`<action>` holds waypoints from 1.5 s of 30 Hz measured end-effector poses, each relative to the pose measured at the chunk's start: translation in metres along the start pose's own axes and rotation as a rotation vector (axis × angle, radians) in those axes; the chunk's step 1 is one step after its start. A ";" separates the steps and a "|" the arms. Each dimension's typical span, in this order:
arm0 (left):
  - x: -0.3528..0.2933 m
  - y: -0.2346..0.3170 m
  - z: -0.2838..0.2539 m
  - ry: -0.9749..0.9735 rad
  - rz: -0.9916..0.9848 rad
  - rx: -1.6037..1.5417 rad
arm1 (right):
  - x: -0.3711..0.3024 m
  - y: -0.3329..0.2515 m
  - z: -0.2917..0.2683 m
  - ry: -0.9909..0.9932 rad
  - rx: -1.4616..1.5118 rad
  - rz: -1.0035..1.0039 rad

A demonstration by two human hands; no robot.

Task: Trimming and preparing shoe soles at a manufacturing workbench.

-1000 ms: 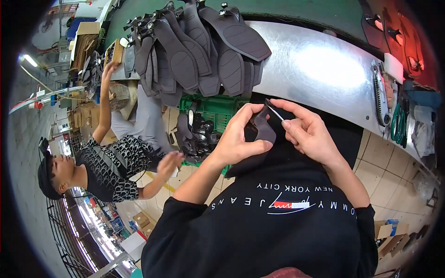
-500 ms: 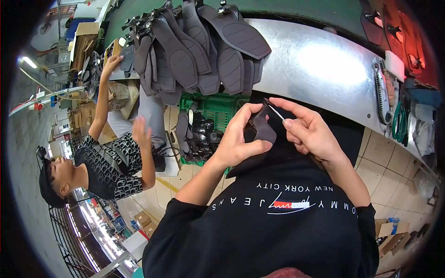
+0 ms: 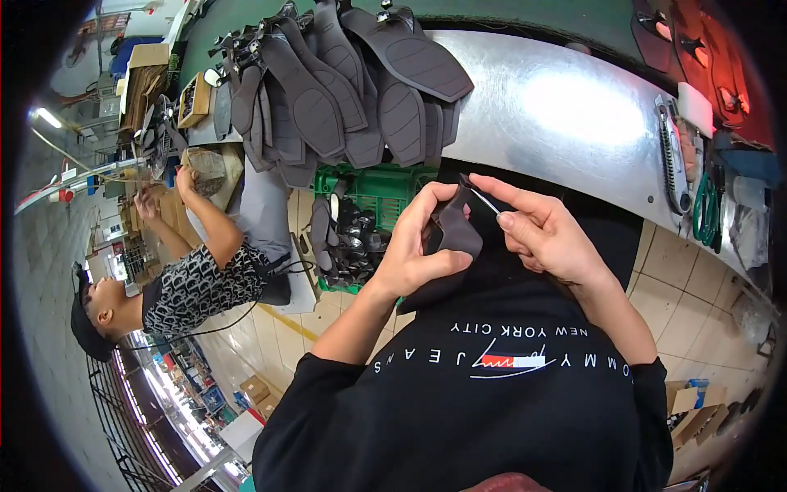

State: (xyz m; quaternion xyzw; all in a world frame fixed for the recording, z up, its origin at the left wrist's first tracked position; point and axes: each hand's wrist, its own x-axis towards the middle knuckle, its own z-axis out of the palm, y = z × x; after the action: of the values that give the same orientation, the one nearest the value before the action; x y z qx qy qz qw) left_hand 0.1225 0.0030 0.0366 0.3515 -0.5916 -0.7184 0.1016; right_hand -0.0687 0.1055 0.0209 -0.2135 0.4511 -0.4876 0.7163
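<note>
My left hand (image 3: 412, 248) is wrapped round a dark grey, curved shoe sole (image 3: 459, 235), held in front of my chest. Its narrow end points up and away from me. Between thumb and fingers, my right hand (image 3: 551, 234) pinches a thin, silvery metal tool (image 3: 485, 199). The tool's far end meets the narrow end of the sole, where my right index finger also rests. What the tip touches there is too small to make out. Beyond my left hand, a heap of similar dark grey soles (image 3: 316, 119) lies fanned over the bench edge.
Below the heap, a green crate (image 3: 369, 182) holds dark shoe parts. A shiny metal benchtop (image 3: 541, 90) spans the far side. On its right lie a utility knife (image 3: 672, 156), green-handled scissors (image 3: 705, 215) and a white block (image 3: 695, 108). At left sits a co-worker (image 3: 197, 287).
Both my hands keep nearly the same hold on sole and tool. The co-worker has drawn a hand back from the bench beside the heap; both their hands are now further left.
</note>
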 end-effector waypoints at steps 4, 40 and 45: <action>-0.002 -0.004 -0.003 -0.033 -0.017 -0.047 | -0.001 0.001 -0.003 -0.041 -0.006 0.007; 0.082 0.085 -0.077 0.306 0.407 -0.458 | -0.001 0.018 -0.060 -0.039 0.448 -0.148; 0.101 0.121 -0.103 0.755 0.901 -0.429 | 0.002 0.022 -0.070 0.015 0.457 -0.158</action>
State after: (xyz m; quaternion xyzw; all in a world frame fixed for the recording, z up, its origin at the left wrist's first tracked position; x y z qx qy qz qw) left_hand 0.0802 -0.1675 0.1037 0.2687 -0.4475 -0.5342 0.6650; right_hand -0.1174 0.1228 -0.0314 -0.0770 0.3161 -0.6332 0.7023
